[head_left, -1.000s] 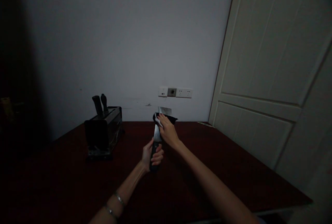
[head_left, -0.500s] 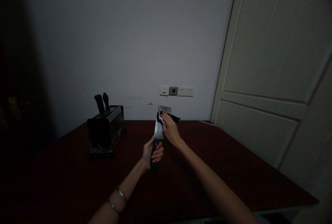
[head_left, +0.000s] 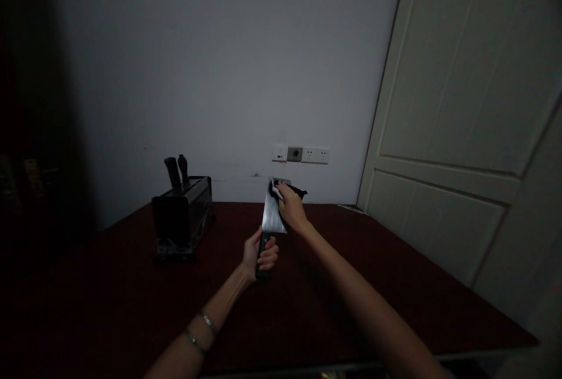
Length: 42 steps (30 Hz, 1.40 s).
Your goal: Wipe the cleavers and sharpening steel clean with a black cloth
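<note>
My left hand [head_left: 260, 253] is wrapped round the black handle of a cleaver [head_left: 272, 215], whose broad metal blade points up and away from me above the table. My right hand [head_left: 290, 203] presses a black cloth [head_left: 299, 192] with a lighter patch against the upper part of the blade. Its fingers lie over the cloth near the blade's far end, and part of the blade is hidden behind them. The lower blade, close to the handle, shows bare and shiny.
On the left of the dark red table [head_left: 351, 262] stands a knife block [head_left: 197, 206] with two black-handled tools [head_left: 178, 171] in it. Wall sockets [head_left: 307, 154] sit behind the table. A pale panelled door [head_left: 439, 209] borders the right side.
My right hand has slid the cloth up the blade, toward its far end, baring more of the lower blade. My left hand keeps its grip on the handle.
</note>
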Tool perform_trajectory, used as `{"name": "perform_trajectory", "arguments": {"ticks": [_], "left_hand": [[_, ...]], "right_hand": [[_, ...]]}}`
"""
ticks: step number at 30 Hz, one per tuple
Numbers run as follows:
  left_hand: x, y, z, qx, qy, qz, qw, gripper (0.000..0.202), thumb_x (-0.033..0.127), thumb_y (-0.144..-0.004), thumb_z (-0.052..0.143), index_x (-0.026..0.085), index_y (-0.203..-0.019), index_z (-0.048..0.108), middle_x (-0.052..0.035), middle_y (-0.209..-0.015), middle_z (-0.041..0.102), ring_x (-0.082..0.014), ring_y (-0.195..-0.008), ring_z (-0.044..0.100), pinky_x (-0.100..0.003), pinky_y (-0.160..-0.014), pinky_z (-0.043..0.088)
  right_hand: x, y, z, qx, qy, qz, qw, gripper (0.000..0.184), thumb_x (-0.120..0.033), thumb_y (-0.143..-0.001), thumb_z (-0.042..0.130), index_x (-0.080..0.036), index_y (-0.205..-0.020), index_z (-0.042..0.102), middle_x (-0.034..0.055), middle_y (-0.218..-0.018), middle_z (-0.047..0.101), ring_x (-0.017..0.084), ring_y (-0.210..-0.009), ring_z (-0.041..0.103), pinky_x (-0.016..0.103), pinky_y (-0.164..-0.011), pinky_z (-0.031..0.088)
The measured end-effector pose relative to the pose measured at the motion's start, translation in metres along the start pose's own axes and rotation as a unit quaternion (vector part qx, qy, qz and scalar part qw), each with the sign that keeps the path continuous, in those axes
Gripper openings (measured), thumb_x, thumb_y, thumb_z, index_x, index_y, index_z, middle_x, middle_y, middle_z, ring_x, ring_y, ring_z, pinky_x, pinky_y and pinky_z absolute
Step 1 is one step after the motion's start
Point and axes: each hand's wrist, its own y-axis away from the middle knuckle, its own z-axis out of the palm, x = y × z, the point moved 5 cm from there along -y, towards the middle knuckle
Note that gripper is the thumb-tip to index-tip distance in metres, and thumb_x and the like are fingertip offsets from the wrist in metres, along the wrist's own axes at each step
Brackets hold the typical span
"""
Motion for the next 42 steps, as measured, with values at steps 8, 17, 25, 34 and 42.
{"name": "perform_trajectory", "arguments": {"ticks": [8,17,25,34,42], "left_hand": [[-0.001,0.001,0.001,0.001,0.003,-0.003,1.0,0.046,0.052,-0.086,0.028,0.016,-0.057,0.035,0.0066,-0.043,0.025,-0.0028,-0.029,0.016,-0.013,-0.026,0.017],[0.003,0.003,0.003,0.005,-0.004,0.01,1.0,0.045,0.051,-0.086,0.03,0.016,-0.057,0.035,0.0064,-0.042,0.026,-0.0024,-0.029,0.015,-0.012,-0.026,0.017],[0.003,0.003,0.004,-0.009,-0.007,0.005,1.0,0.044,0.049,-0.086,0.03,0.015,-0.059,0.037,0.0061,-0.043,0.028,-0.002,-0.029,0.015,-0.012,-0.026,0.017],[0.001,0.004,0.006,-0.026,-0.006,-0.01,1.0,0.045,0.05,-0.086,0.028,0.016,-0.059,0.035,0.0059,-0.043,0.029,-0.0026,-0.03,0.016,-0.013,-0.026,0.018],[0.006,0.004,0.003,-0.012,-0.005,0.01,1.0,0.046,0.052,-0.085,0.031,0.015,-0.058,0.037,0.0065,-0.043,0.027,-0.0027,-0.029,0.018,-0.013,-0.026,0.017]], "right_hand": [[-0.002,-0.005,-0.01,-0.014,0.018,-0.032,0.999,0.051,-0.001,-0.07,0.041,-0.016,-0.117,0.052,0.0099,-0.125,0.052,0.02,-0.119,0.043,0.038,-0.101,0.033],[-0.013,0.0,-0.003,-0.006,0.007,-0.029,1.0,0.051,-0.002,-0.071,0.04,-0.016,-0.118,0.052,0.0102,-0.127,0.05,0.02,-0.121,0.041,0.04,-0.101,0.033],[-0.032,0.037,-0.008,-0.095,-0.004,-0.083,0.992,0.053,-0.001,-0.072,0.04,-0.016,-0.122,0.049,0.0101,-0.128,0.049,0.019,-0.122,0.04,0.036,-0.102,0.033],[-0.014,0.013,-0.017,-0.051,0.014,-0.049,0.997,0.052,-0.001,-0.071,0.042,-0.016,-0.119,0.051,0.0102,-0.127,0.049,0.021,-0.122,0.04,0.04,-0.101,0.033],[-0.049,0.053,-0.01,-0.154,-0.007,-0.127,0.98,0.05,-0.004,-0.076,0.043,-0.017,-0.124,0.047,0.01,-0.129,0.048,0.018,-0.122,0.039,0.036,-0.101,0.034]]}}
